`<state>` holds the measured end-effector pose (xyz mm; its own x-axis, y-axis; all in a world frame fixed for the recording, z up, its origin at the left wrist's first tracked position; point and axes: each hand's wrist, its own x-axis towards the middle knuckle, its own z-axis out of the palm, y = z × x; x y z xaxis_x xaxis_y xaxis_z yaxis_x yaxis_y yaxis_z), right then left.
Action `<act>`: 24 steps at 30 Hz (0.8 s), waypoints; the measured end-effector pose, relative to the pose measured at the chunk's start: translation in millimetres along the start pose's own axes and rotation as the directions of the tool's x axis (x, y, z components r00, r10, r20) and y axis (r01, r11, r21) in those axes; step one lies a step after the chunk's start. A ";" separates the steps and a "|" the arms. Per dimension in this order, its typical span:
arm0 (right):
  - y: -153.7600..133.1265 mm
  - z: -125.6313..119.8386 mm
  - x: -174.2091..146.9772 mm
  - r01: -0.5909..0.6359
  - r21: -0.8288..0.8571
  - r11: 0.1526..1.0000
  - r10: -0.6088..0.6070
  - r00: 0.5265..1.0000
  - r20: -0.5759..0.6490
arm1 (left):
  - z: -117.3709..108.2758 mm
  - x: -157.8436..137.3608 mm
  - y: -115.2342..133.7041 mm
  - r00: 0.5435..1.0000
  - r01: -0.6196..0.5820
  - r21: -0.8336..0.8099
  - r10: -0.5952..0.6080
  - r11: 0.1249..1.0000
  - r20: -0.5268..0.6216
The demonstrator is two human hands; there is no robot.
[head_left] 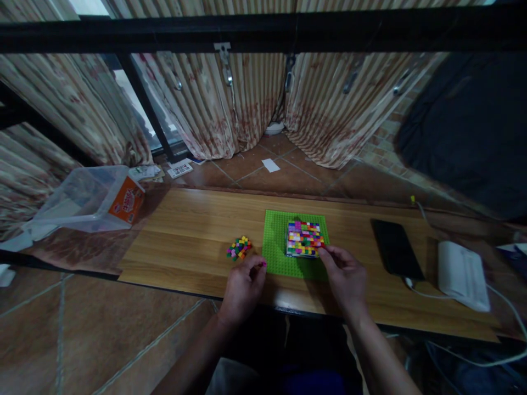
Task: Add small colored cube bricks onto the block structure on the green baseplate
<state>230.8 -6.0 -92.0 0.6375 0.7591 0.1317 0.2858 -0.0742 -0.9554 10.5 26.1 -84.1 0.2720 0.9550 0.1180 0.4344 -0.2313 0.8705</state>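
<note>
A block structure of small multicoloured toy bricks [305,237] stands on a green baseplate [275,241]. My right hand [348,274] is at its right front corner, thumb and fingertips pinched together against the edge; whether a brick is between them is hidden. Just left of the baseplate's front, my left hand [245,282] is closed, with a small pink brick [264,264] showing at its fingertips. A loose pile of small coloured bricks [239,248] lies on the wooden table close beyond the left hand.
To the right lie a black phone [396,249] with a cable plugged in and a white box-shaped device [463,274]. A clear plastic bin [88,197] with an orange label stands past the table's left end. A dark bar [263,34] crosses overhead, before striped curtains [242,104].
</note>
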 end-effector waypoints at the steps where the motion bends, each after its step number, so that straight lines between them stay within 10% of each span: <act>1: 0.3 0.4 0.1 0.015 -0.025 1.000 -0.015 1.000 0.002 | 2.0 2.3 1.2 1.000 -0.008 -0.015 0.008 1.000 -0.001; 15: -18.3 -8.3 -2.6 0.431 -0.265 0.863 -0.404 0.902 0.151 | 38.4 45.3 35.3 0.980 -0.196 -0.037 0.195 0.980 -0.027; 24: -28.9 4.2 -0.8 0.414 -0.131 0.901 -0.373 0.893 0.252 | 39.2 39.6 37.0 0.991 -0.130 -0.023 0.130 0.991 0.028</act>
<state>219.0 -1.7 -65.7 0.2825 0.8683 0.4078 0.6146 0.1626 -0.7719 71.1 48.1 -65.9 0.3506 0.9111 0.2168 0.3757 -0.3489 0.8585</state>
